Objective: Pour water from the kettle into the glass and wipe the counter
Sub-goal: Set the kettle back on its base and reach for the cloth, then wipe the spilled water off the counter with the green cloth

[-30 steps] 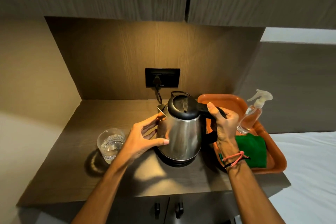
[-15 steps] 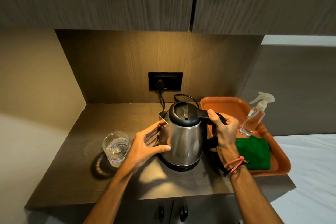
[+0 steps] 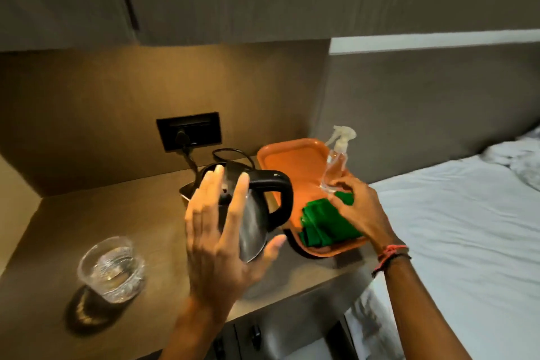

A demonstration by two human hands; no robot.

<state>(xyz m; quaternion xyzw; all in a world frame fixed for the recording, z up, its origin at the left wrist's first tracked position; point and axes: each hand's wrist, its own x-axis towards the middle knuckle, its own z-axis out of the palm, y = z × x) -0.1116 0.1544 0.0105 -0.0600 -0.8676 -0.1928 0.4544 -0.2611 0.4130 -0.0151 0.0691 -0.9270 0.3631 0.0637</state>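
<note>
The steel kettle (image 3: 254,225) with a black handle stands on the wooden counter (image 3: 87,213), its cord plugged in behind. My left hand (image 3: 219,242) hovers in front of the kettle's body, fingers spread, holding nothing. At the front left a clear glass (image 3: 112,269) holds water. My right hand (image 3: 362,210) is over the folded green cloth (image 3: 324,228) in the orange tray (image 3: 292,161). Its fingers bend down onto the cloth and its thumb is near the base of the spray bottle (image 3: 336,164). No grip shows.
A black wall socket (image 3: 190,134) sits behind the kettle. Overhead cabinets hang low above the counter. A bed with white sheets (image 3: 467,228) borders the counter's right end. Drawer handles (image 3: 255,333) show under the front edge.
My right hand let go of the kettle handle and moved right onto the green cloth in the tray. My left hand came off the kettle's side. The view swung right.
</note>
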